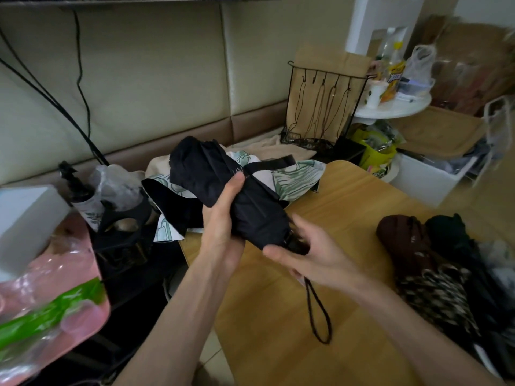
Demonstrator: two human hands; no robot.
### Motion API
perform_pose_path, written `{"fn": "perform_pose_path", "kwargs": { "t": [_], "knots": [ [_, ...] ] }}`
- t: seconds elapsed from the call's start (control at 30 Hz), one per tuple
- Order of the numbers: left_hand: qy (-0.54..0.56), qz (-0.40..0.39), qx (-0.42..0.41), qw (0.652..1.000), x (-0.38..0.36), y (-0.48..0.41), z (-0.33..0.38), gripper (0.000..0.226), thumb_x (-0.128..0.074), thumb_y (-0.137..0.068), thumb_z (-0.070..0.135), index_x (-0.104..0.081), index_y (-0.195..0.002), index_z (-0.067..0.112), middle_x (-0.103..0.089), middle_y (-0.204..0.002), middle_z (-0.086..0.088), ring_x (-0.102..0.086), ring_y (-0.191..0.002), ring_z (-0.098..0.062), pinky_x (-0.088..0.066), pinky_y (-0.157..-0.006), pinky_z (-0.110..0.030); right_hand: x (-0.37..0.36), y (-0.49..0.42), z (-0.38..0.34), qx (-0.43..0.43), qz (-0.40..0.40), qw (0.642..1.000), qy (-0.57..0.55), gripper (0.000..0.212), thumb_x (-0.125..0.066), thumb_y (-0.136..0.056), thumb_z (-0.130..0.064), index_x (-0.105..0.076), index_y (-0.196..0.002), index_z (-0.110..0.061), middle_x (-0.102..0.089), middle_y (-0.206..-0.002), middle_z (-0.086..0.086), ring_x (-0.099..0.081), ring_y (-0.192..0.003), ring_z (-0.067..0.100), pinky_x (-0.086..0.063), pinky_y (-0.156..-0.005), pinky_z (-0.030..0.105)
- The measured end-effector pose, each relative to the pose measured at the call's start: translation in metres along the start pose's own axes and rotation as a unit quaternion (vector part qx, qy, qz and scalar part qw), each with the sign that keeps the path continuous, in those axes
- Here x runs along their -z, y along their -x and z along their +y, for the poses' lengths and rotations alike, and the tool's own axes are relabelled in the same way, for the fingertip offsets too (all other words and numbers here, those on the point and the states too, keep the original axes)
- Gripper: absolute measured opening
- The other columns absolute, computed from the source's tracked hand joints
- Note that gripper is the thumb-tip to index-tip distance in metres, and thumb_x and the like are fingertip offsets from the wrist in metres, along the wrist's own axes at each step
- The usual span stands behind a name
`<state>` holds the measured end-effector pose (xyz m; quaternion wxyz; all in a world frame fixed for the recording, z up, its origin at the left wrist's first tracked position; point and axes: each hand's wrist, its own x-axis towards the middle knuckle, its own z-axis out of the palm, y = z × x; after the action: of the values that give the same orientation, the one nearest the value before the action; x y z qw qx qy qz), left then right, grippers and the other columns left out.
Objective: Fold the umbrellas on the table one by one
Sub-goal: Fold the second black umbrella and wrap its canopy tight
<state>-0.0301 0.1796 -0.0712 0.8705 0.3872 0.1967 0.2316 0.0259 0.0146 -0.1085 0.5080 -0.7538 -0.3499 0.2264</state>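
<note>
A black folding umbrella (211, 179) is held above the wooden table (348, 207), its canopy bunched and rolled. My left hand (223, 215) grips the rolled canopy around its middle, thumb near the closing strap (274, 163), which sticks out loose to the right. My right hand (309, 254) holds the handle end, fingers curled round it; a black wrist cord (317, 313) hangs below. A white umbrella with green leaf print (295, 176) lies unfolded behind. A brown umbrella (404, 240) and a patterned one (437, 296) lie rolled at the right.
A wire rack with hooks (320, 107) stands at the back. A pump bottle (75, 185) and a white box (25, 218) sit at the left, beside a pink tray with plastic bags (55, 310). Bags and bins crowd the right rear.
</note>
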Motion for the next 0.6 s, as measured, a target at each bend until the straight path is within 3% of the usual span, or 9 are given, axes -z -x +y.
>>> {"fn": "perform_pose_path", "kwargs": {
  "t": [0.07, 0.13, 0.2, 0.27, 0.3, 0.4, 0.47, 0.53, 0.6],
  "knots": [
    [0.010, 0.009, -0.007, 1.000, -0.001, -0.001, -0.002, 0.055, -0.081, -0.087, 0.027, -0.066, -0.137, 0.010, -0.077, -0.123, -0.009, -0.074, -0.115, -0.026, -0.060, -0.099, -0.042, -0.006, 0.003, 0.009, 0.073, 0.102, 0.970, 0.210, 0.072, -0.073, -0.089, -0.063, -0.048, -0.148, -0.030, -0.071, -0.122, -0.019, -0.071, -0.101, 0.003, -0.060, -0.083, 0.029],
    [0.016, -0.002, 0.010, 1.000, 0.001, -0.002, -0.003, 0.059, -0.081, -0.087, 0.030, -0.064, -0.139, 0.010, -0.076, -0.126, -0.008, -0.073, -0.118, -0.025, -0.057, -0.104, -0.044, -0.013, 0.005, 0.018, 0.137, 0.149, 0.936, 0.289, 0.069, -0.067, -0.095, -0.061, -0.047, -0.150, -0.024, -0.073, -0.118, -0.010, -0.072, -0.095, 0.008, -0.061, -0.075, 0.033],
    [0.018, -0.026, 0.029, 0.999, 0.003, -0.002, -0.001, 0.062, -0.081, -0.086, 0.033, -0.064, -0.141, 0.009, -0.075, -0.128, -0.010, -0.071, -0.120, -0.027, -0.057, -0.104, -0.044, -0.011, 0.005, 0.013, 0.117, 0.105, 0.975, 0.155, 0.055, -0.068, -0.099, -0.051, -0.054, -0.144, -0.024, -0.075, -0.103, -0.012, -0.073, -0.088, 0.007, -0.061, -0.075, 0.034],
    [0.019, -0.048, 0.039, 0.998, 0.006, 0.000, 0.000, 0.061, -0.080, -0.086, 0.034, -0.065, -0.139, 0.008, -0.076, -0.124, -0.011, -0.072, -0.115, -0.026, -0.059, -0.096, -0.040, -0.003, 0.004, 0.005, 0.065, 0.025, 0.998, -0.001, 0.033, -0.070, -0.100, -0.042, -0.065, -0.129, -0.027, -0.078, -0.097, -0.003, -0.075, -0.089, 0.021, -0.061, -0.080, 0.048],
    [0.016, -0.054, 0.041, 0.998, 0.007, 0.001, 0.001, 0.059, -0.081, -0.086, 0.034, -0.067, -0.137, 0.007, -0.076, -0.121, -0.011, -0.072, -0.112, -0.024, -0.059, -0.093, -0.039, 0.001, 0.005, 0.000, 0.043, -0.001, 0.998, -0.044, 0.021, -0.070, -0.100, -0.039, -0.068, -0.115, -0.024, -0.076, -0.084, 0.001, -0.072, -0.073, 0.028, -0.058, -0.070, 0.052],
    [0.012, -0.064, 0.035, 0.997, 0.007, 0.003, -0.001, 0.068, -0.088, -0.078, 0.032, -0.067, -0.138, 0.007, -0.074, -0.127, -0.010, -0.072, -0.114, -0.024, -0.060, -0.089, -0.037, 0.005, 0.010, -0.002, -0.011, -0.048, 0.995, -0.082, 0.027, -0.065, -0.102, -0.039, -0.059, -0.093, -0.015, -0.057, -0.058, -0.009, -0.047, -0.045, 0.015, -0.040, -0.051, 0.037],
    [-0.002, -0.044, 0.020, 0.999, 0.005, 0.002, -0.003, 0.071, -0.091, -0.075, 0.029, -0.065, -0.138, 0.009, -0.075, -0.127, -0.011, -0.072, -0.116, -0.027, -0.062, -0.092, -0.041, 0.000, 0.010, -0.001, -0.006, -0.030, 0.998, -0.057, 0.021, -0.068, -0.099, -0.041, -0.063, -0.111, -0.024, -0.065, -0.068, -0.010, -0.059, -0.056, 0.010, -0.047, -0.057, 0.030],
    [-0.013, -0.025, 0.003, 1.000, 0.004, -0.001, -0.005, 0.068, -0.089, -0.076, 0.026, -0.065, -0.138, 0.010, -0.076, -0.124, -0.010, -0.073, -0.115, -0.027, -0.061, -0.096, -0.044, -0.006, 0.010, -0.001, 0.036, 0.028, 0.999, -0.008, 0.044, -0.070, -0.099, -0.039, -0.057, -0.139, -0.027, -0.075, -0.107, -0.020, -0.071, -0.099, 0.000, -0.054, -0.084, 0.021],
    [-0.014, -0.030, 0.008, 0.999, 0.004, -0.002, -0.006, 0.068, -0.086, -0.077, 0.027, -0.064, -0.139, 0.010, -0.075, -0.126, -0.010, -0.073, -0.116, -0.027, -0.061, -0.095, -0.043, -0.011, 0.010, -0.001, 0.072, 0.056, 0.996, 0.003, 0.041, -0.067, -0.102, -0.033, -0.058, -0.141, -0.022, -0.073, -0.118, -0.024, -0.067, -0.114, -0.005, -0.051, -0.094, 0.016]
  ]
}}
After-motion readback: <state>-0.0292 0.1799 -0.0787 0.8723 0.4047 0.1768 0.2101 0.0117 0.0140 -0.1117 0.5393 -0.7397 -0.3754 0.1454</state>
